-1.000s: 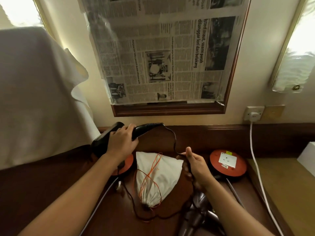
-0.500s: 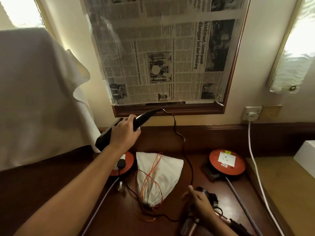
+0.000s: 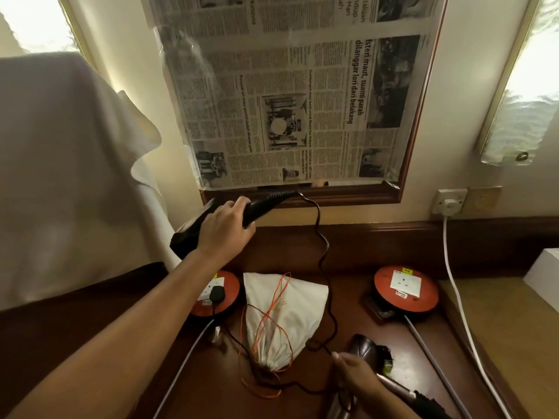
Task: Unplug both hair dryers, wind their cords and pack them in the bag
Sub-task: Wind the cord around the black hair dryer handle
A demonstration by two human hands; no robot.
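My left hand point(image 3: 223, 231) grips the black hair dryer point(image 3: 266, 204) by its handle and holds it up in front of the mirror frame. Its black cord point(image 3: 321, 267) hangs down to the wooden table, where my right hand point(image 3: 354, 373) pinches it near the front edge. The cord's black plug point(image 3: 217, 294) sits in the socket of the left orange cable reel point(image 3: 233, 290). A white drawstring bag point(image 3: 290, 309) with orange strings lies between the reels. The second, dark hair dryer point(image 3: 364, 346) lies on the table just beyond my right hand.
A second orange reel point(image 3: 387, 294) with a free white socket stands on the right. A white cable point(image 3: 453, 267) runs down from a wall socket point(image 3: 449, 204). Newspaper covers the mirror point(image 3: 287, 101). A white cloth point(image 3: 60, 176) drapes on the left, and a white box point(image 3: 544, 273) sits at the right edge.
My left hand has raised the black dryer from the table's back edge to the mirror frame. My right hand has slid down the cord toward me, beside the second dryer.
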